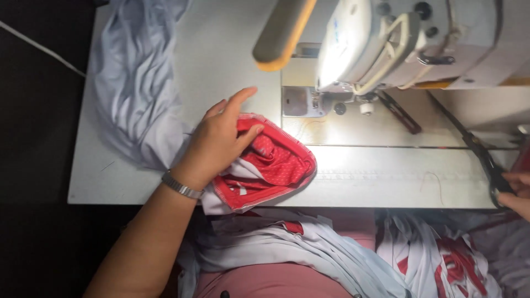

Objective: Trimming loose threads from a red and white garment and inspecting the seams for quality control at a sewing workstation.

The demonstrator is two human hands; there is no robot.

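Bunching the red dotted fabric piece with white trim under my left hand, fingers curled over it, near-left of the needle.
My right hand grips black scissors at the right edge; next I'd judge feeding toward the white sewing machine.

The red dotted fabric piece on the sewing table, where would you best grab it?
Probably by the red fabric piece's stitched right-hand edge, coming from the right: that rim lies flat and free on the table, while the left hand already pins its left side.
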